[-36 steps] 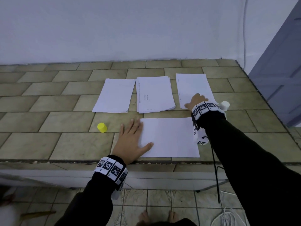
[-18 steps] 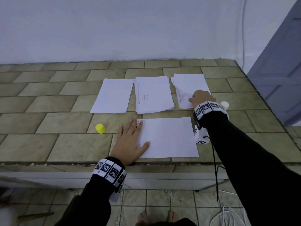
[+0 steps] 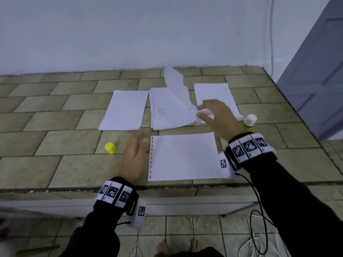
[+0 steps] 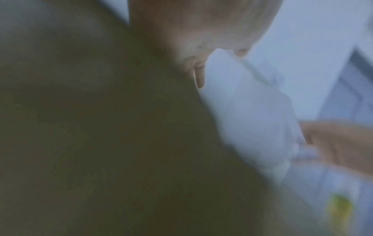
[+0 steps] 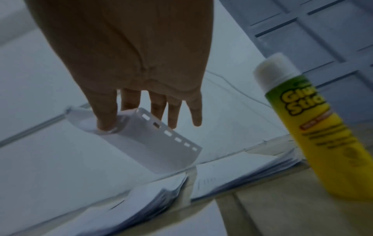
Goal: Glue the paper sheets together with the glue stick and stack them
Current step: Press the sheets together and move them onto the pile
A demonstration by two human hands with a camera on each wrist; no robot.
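In the head view my right hand (image 3: 201, 113) pinches the corner of a white sheet (image 3: 176, 89), which curls up in the air over the middle pile (image 3: 163, 115). In the right wrist view, thumb and forefinger (image 5: 107, 123) grip that sheet (image 5: 153, 143) by its punched edge. The uncapped glue stick (image 3: 249, 122) (image 5: 315, 127) stands just right of that hand. A single punched sheet (image 3: 183, 156) lies at the front edge. My left hand (image 3: 137, 147), open and blurred, is beside its left edge. The left wrist view is only blur.
Two more paper piles lie on the tiled counter (image 3: 55, 164), one at the left (image 3: 123, 110) and one at the right (image 3: 215, 95). The yellow glue cap (image 3: 110, 148) stands left of my left hand. A white cable (image 3: 256, 243) hangs below the counter's front edge.
My right hand has lifted a sheet off the right pile and swung it left, over the middle pile. My left hand has slid off the front sheet to its left edge.
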